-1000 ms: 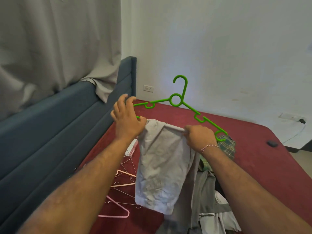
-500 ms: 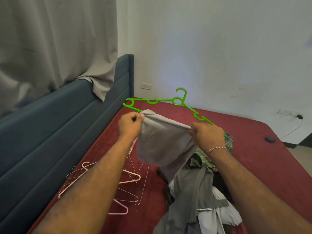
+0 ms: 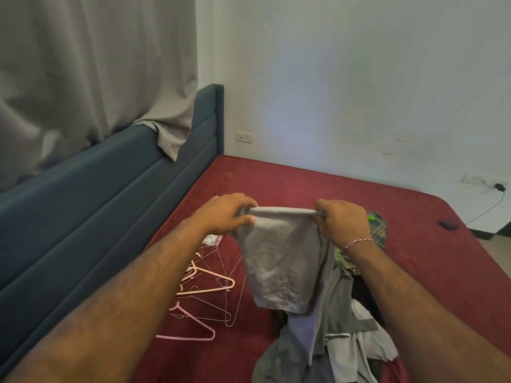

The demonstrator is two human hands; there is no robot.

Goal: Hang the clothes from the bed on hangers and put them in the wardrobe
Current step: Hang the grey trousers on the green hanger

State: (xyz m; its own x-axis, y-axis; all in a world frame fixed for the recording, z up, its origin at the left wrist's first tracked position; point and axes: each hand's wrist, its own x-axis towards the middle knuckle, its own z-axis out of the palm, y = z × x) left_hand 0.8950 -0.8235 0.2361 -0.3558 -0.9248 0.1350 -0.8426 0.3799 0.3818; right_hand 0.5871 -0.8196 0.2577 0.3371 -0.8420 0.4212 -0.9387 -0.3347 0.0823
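gripping wrinkled grey cloth garment [image 3: 279,261] over red bed [image 3: 414,244] | left hand [image 3: 224,214] pinching 9 o'clock end, right hand [image 3: 343,222] 3 o'clock | fold running 9-to-3 | green plastic hanger [image 3: 371,218] barely peeking at 3

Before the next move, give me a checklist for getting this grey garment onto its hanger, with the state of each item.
1. Left hand grips one end of the grey garment: ok.
2. Right hand grips the other end: ok.
3. Top fold pulled straight between the hands: ok.
4. Green hanger seated inside the fold: cannot tell; only a green tip shows past the right hand.
5. Garment hangs clear of the clothes pile: not ok; its lower edge overlaps the pile in the view.
6. Hanger hook free for the wardrobe rail: cannot tell; no hook is in view.
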